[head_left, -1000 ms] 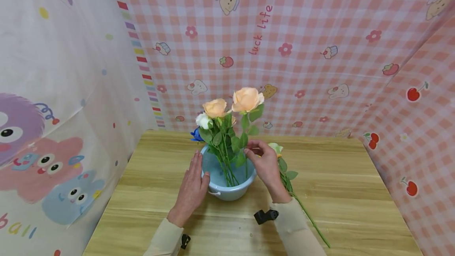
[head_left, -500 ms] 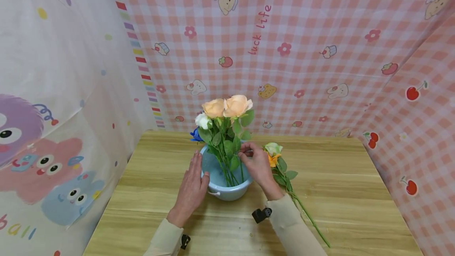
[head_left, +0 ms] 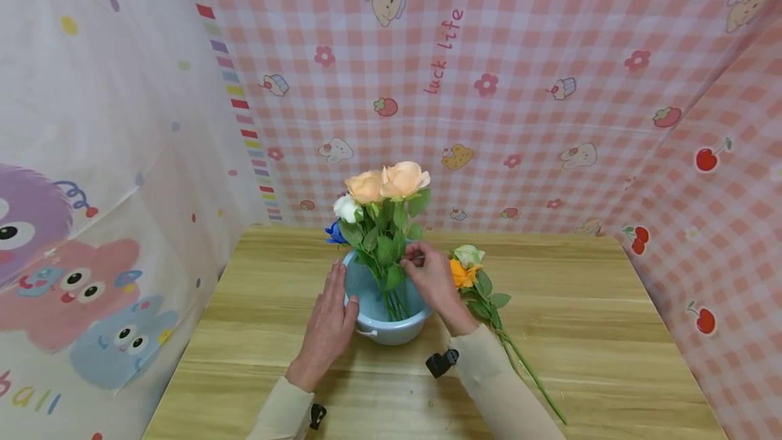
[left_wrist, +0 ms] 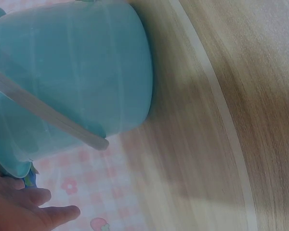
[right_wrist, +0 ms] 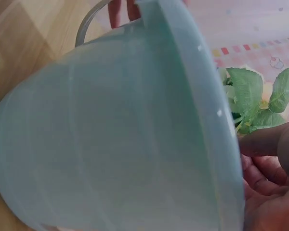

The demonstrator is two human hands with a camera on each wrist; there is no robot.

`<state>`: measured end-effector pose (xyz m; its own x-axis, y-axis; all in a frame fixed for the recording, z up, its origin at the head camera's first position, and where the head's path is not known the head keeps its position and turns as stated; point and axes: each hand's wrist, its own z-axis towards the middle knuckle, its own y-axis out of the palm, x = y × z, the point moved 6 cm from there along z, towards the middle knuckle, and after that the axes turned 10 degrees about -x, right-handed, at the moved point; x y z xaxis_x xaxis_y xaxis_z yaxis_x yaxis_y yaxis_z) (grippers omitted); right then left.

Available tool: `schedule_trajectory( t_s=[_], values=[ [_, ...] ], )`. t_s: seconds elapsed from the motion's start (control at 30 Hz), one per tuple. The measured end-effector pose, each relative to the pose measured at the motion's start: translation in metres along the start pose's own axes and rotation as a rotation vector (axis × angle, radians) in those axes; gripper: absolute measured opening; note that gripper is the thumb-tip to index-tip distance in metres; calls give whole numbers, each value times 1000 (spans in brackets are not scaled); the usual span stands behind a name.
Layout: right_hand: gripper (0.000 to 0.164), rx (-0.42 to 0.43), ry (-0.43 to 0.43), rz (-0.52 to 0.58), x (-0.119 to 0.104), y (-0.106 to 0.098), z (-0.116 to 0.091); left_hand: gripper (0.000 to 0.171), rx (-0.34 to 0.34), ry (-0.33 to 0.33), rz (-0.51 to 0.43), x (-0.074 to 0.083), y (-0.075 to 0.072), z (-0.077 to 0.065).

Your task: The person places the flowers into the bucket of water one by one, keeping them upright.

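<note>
In the head view a light blue bucket [head_left: 394,337] stands on the table with several roses upright in it. My right hand [head_left: 435,282] is over its right rim and pinches the stem of a peach rose [head_left: 406,179]; the fingertips are partly hidden among leaves. Beside that bloom are another peach rose [head_left: 364,187], a white rose [head_left: 347,208] and a blue rose [head_left: 334,232]. With fingers straight, my left hand [head_left: 326,323] rests along the bucket's left side. The right wrist view has the thumb and curled fingers [right_wrist: 274,178] just past the rim, near green leaves [right_wrist: 248,91].
Right of the bucket, a pale green rose [head_left: 468,254] and an orange rose [head_left: 464,273] lie on the wooden table [head_left: 586,331], their stems pointing toward the front. The bucket's handle [left_wrist: 48,113] hangs down its side. A pink checked cloth [head_left: 489,121] hangs behind.
My right hand has moved left with the peach rose, which now stands close against the other peach bloom. The orange rose has come into full view. My left hand has stayed put.
</note>
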<state>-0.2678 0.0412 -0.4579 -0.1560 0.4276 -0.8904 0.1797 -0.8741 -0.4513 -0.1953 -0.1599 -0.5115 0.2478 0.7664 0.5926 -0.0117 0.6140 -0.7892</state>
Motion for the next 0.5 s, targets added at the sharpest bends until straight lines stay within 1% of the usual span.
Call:
schedule_trajectory(
  t_s=[0.33,0.5],
  values=[
    [13,72,-15,43,-5,9,0,64,5,2,-3,0,-1,0],
    [11,86,28,36,-2,10,1,64,5,4,0,0,-1,0]
  ],
)
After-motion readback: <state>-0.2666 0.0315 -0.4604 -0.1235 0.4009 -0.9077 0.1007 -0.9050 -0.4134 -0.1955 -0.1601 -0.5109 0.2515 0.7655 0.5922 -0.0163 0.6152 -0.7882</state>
